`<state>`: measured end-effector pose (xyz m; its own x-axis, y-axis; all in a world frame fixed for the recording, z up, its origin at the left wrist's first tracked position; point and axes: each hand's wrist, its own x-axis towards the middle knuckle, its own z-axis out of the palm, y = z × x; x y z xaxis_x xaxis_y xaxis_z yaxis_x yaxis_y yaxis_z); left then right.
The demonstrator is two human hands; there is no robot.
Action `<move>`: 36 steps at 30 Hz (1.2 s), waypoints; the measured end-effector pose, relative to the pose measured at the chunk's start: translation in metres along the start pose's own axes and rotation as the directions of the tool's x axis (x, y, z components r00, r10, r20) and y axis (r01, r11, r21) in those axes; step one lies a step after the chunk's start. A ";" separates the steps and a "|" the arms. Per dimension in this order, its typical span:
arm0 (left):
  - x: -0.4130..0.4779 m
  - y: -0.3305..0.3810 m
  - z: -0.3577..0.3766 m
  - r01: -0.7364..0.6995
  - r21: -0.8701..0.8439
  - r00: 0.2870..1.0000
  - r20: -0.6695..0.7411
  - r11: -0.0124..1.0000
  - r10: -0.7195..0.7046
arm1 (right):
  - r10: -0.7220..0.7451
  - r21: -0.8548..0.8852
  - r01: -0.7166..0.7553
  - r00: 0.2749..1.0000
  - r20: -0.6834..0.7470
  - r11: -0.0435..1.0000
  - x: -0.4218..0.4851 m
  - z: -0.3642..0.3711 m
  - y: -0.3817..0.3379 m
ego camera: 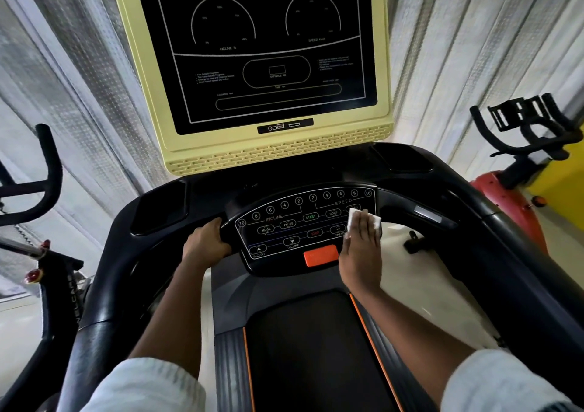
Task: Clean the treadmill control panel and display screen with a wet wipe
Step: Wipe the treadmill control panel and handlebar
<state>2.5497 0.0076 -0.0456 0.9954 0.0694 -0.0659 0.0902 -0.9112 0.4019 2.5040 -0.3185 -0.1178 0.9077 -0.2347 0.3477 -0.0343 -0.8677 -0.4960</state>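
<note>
The black control panel (284,225) with its INCLINE and SPEED buttons sits in the middle, an orange stop button (319,255) at its lower edge. My right hand (361,247) lies flat on the panel's right end, straight fingers pressing a white wet wipe (354,217) against the buttons; most of the wipe is hidden under the fingers. My left hand (205,242) grips the black handle bar just left of the panel. Above stands the dark display screen (265,51) in a pale yellow frame (278,155), with two dial outlines.
Black side rails (493,253) curve down on both sides and the belt (313,354) runs below. An exercise bike's handlebar (47,171) stands at the left, another bike (524,146) with a red body at the right. Grey curtains hang behind.
</note>
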 end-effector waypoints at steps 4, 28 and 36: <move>-0.001 0.000 -0.001 0.007 -0.002 1.000 -0.002 1.000 -0.007 | -0.135 0.023 0.134 0.987 0.084 0.991 -0.005 0.003 -0.014; 0.004 -0.008 0.004 -0.015 -0.010 1.000 0.004 1.000 0.015 | -0.208 0.095 0.199 0.973 0.099 0.975 -0.006 0.010 -0.029; 0.003 -0.007 0.004 -0.030 -0.002 0.999 -0.009 1.000 0.030 | -0.149 0.105 0.141 0.986 0.072 0.984 -0.007 0.012 -0.035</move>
<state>2.5519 0.0126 -0.0527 0.9979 0.0452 -0.0456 0.0598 -0.9120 0.4057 2.5043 -0.2809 -0.1124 0.9303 -0.0710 0.3598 0.1380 -0.8412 -0.5228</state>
